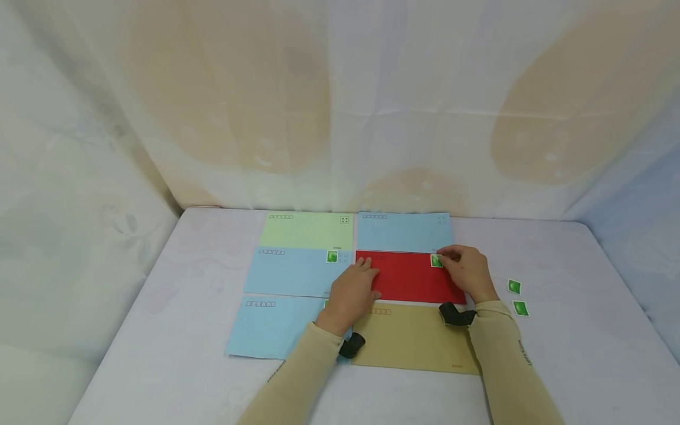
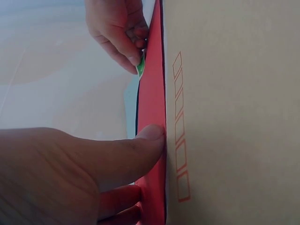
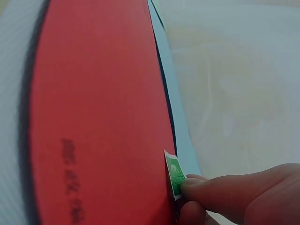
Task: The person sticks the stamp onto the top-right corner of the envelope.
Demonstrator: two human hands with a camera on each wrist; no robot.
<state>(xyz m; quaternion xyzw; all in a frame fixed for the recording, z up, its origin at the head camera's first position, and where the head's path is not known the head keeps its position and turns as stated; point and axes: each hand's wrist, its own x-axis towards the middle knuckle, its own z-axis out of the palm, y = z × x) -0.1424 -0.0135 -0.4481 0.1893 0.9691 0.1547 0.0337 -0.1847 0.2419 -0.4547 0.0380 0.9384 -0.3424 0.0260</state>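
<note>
A red envelope (image 1: 406,277) lies in the right column of envelopes, between a blue and a tan one. My left hand (image 1: 353,292) rests on its left end, fingers extended; in the left wrist view the thumb (image 2: 151,133) presses near its lower edge. At the red envelope's upper right corner my right hand (image 1: 470,273) pinches a green stamp (image 3: 175,176) with a white border. The right wrist view has this stamp tilted, its far edge raised from the paper. How much of it touches the envelope cannot be told.
Two loose green stamps (image 1: 514,286) lie right of the right hand. Around the red envelope are a tan envelope (image 1: 414,342), a blue envelope (image 1: 401,231), a light green envelope (image 1: 308,230) and further blue ones. The middle-left blue envelope bears a stamp (image 1: 332,257). A curtain hangs behind the table.
</note>
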